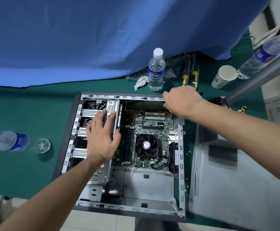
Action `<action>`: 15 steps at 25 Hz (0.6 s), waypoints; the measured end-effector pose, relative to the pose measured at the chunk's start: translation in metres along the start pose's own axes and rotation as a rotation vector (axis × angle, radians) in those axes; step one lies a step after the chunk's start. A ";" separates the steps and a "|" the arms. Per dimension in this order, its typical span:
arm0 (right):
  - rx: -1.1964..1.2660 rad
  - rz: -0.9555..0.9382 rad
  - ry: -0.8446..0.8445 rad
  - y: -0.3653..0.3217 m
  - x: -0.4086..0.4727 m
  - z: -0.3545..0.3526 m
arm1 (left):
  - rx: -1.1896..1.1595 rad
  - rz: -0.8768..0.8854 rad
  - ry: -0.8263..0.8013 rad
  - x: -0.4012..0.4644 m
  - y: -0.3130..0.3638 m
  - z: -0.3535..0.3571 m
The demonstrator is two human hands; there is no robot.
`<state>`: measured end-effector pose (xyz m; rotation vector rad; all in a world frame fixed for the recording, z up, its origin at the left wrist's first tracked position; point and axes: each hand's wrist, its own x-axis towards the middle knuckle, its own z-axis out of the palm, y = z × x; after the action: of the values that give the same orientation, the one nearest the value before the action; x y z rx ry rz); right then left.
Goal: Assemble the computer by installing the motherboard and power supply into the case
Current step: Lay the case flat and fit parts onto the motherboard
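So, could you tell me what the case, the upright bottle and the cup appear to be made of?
Case: bare sheet metal, likely steel, with a dull grey sheen and stamped slots along its rim.
Bottle: clear, glossy plastic you can see through, with a white cap and a blue label.
Cup: probably paper, judging by its matte white wall and thin rolled rim.

open bay [146, 185] below motherboard [149, 129]

One head-worn wide-angle view looks steeply down from above the near edge of the worktop [36, 114], facing its far edge. It sits close over the open case [181, 147], both forearms reaching in from below.
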<state>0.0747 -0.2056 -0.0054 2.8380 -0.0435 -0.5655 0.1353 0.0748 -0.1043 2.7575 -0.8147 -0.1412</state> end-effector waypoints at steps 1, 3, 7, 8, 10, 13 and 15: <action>0.028 0.005 -0.033 0.000 0.000 0.000 | 0.000 0.002 0.002 0.000 0.000 0.000; 0.126 0.017 -0.107 0.002 -0.002 0.000 | 0.001 0.005 0.002 0.001 0.001 0.000; 0.203 -0.005 -0.132 0.004 -0.002 -0.002 | 0.003 0.005 0.006 0.002 0.001 0.001; 0.196 -0.013 -0.110 0.005 -0.001 -0.003 | 0.004 0.006 0.006 0.001 0.000 0.001; 0.171 -0.010 -0.068 0.006 0.000 -0.004 | 0.007 0.005 0.006 0.001 0.000 0.001; 0.170 0.024 -0.008 0.005 -0.002 0.002 | 0.002 0.005 0.002 0.001 0.001 0.002; 0.169 0.074 0.023 0.003 -0.004 0.006 | 0.000 0.006 -0.003 0.001 0.002 0.001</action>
<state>0.0692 -0.2091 -0.0087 2.9907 -0.2010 -0.5368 0.1349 0.0726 -0.1048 2.7550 -0.8235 -0.1444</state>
